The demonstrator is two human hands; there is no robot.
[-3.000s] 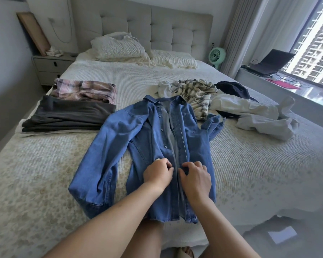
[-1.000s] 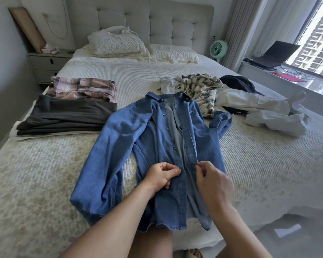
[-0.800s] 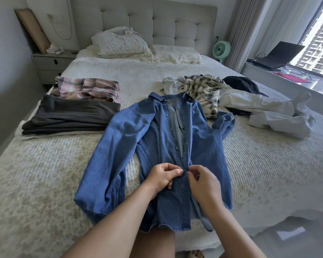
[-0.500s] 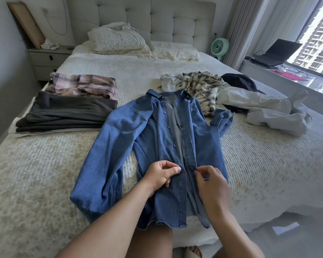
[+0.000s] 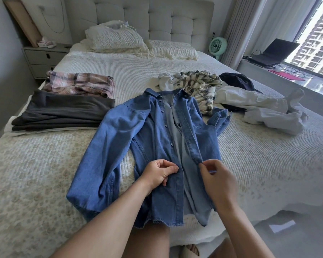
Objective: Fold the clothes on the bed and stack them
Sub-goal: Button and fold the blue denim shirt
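A blue denim shirt [image 5: 151, 138] lies front-up on the bed [image 5: 268, 164], its front open and its collar toward the headboard. My left hand [image 5: 159, 173] pinches the button edge of the left front panel. My right hand [image 5: 217, 180] pinches the buttonhole edge of the right panel and lifts it slightly off the bed. On the left lie folded clothes: a pink plaid piece [image 5: 80, 84] and dark grey garments [image 5: 62, 110]. Unfolded clothes lie beyond the shirt: a cream plaid shirt [image 5: 198, 86], a white garment [image 5: 259, 108] and a dark one [image 5: 237, 81].
Pillows [image 5: 116, 38] lean against the tufted headboard. A nightstand [image 5: 43, 58] stands at the far left, a green fan [image 5: 217, 45] at the far right. A laptop [image 5: 272, 53] sits on the window ledge. The bed's near edge is right at my legs.
My hands came together at the shirt's placket, then drew apart. The right hand now holds the right front edge pulled away from the left one. The view shifted slightly.
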